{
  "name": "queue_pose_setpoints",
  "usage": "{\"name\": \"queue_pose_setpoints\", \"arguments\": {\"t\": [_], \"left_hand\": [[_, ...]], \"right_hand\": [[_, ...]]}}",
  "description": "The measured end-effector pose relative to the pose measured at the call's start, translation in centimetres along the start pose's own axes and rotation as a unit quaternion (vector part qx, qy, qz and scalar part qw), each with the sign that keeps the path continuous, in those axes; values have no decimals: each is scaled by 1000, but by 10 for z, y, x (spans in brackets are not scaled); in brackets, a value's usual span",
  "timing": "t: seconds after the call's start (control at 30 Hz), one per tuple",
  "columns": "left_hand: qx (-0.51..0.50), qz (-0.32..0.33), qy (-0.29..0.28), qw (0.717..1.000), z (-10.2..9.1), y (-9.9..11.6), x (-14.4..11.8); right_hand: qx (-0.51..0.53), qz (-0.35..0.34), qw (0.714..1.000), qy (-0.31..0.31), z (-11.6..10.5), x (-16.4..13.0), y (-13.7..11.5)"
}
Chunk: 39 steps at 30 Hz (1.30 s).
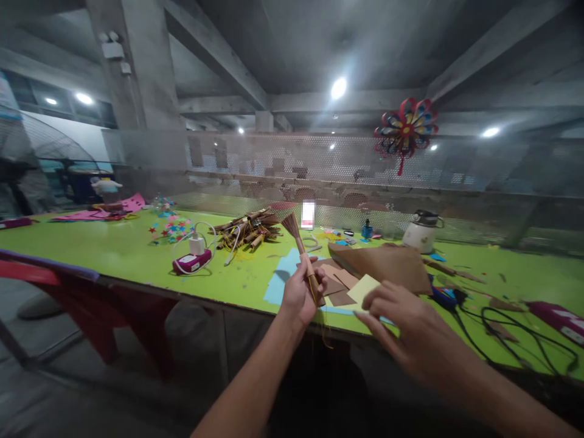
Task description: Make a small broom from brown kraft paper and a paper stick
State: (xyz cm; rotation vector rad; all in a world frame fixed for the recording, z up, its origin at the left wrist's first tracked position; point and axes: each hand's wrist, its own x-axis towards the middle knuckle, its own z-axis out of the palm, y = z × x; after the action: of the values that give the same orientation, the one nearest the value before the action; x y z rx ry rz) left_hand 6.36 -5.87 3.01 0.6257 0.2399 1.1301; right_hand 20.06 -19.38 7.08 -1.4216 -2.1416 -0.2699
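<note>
One small broom (298,243) sticks up from the clenched left hand (298,295).

Small brown broom (301,249) upright, bristles up, above yellow paper (362,289) flat on table.

A craft workshop in a concrete hall: paper scraps (340,286) and bamboo bundles (249,230) litter a green counter (114,249) beneath a hanging pinwheel (405,129).

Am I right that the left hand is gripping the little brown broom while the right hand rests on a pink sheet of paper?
Not quite: in the head view the left hand grips the little brown broom, but the sheet under the right hand is pale yellow.
</note>
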Motion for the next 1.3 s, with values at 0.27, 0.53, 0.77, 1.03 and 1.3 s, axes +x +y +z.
{"name": "queue_pose_setpoints", "arguments": {"t": [0.27, 0.53, 0.77, 1.03, 1.3], "left_hand": [[35, 67, 22, 997, 12, -4, -9], [49, 70, 33, 996, 5, 0, -5], [29, 6, 75, 997, -2, 0, 2], [65, 13, 89, 994, 6, -9, -9], [244, -8, 42, 969, -7, 1, -1]], "right_hand": [[433, 167, 885, -31, 74, 25, 3], [345, 175, 922, -32, 83, 12, 2], [267, 153, 947, -90, 65, 4, 11], [268, 151, 951, 32, 51, 31, 13], [442, 229, 864, -76, 99, 54, 10]]}}
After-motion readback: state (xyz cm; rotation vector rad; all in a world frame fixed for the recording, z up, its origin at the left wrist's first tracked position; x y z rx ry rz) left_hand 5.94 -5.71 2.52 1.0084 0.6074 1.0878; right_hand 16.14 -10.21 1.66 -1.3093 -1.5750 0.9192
